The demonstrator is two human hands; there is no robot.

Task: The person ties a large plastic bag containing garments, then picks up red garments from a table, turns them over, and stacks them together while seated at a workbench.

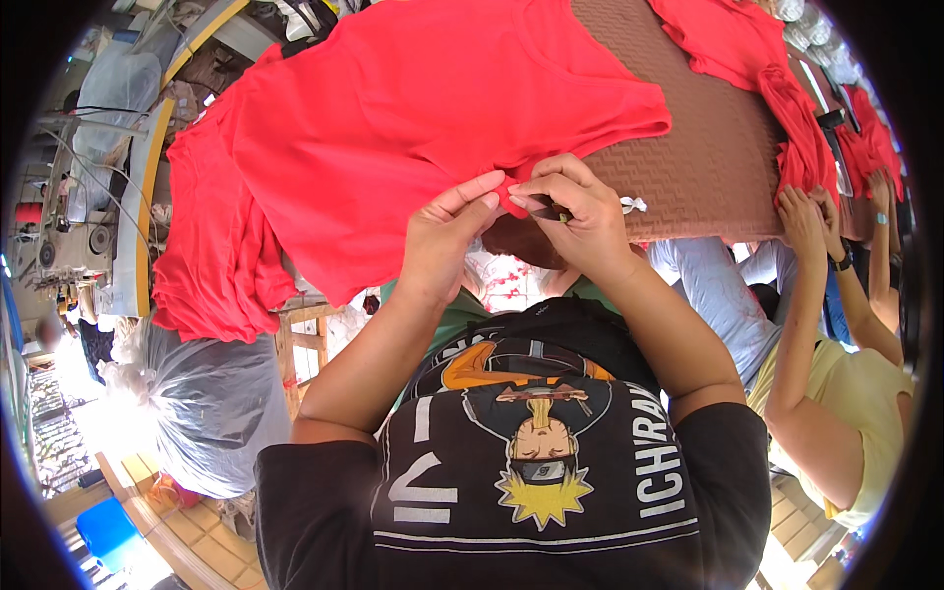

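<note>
Together, our left hand (440,236) and right hand (582,218) angle inward.
Fingers pinch the red garment (383,118), its long axis crosswise, shoulder end pointing right.

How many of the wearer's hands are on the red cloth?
2: left hand and right hand, side by side, pinching the red cloth at its near edge. Neither is hidden.

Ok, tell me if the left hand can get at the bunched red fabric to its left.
Likely yes: only the spread red garment seems to lie between the left hand and the bunched red fabric, though that hand is busy pinching red cloth.
</note>
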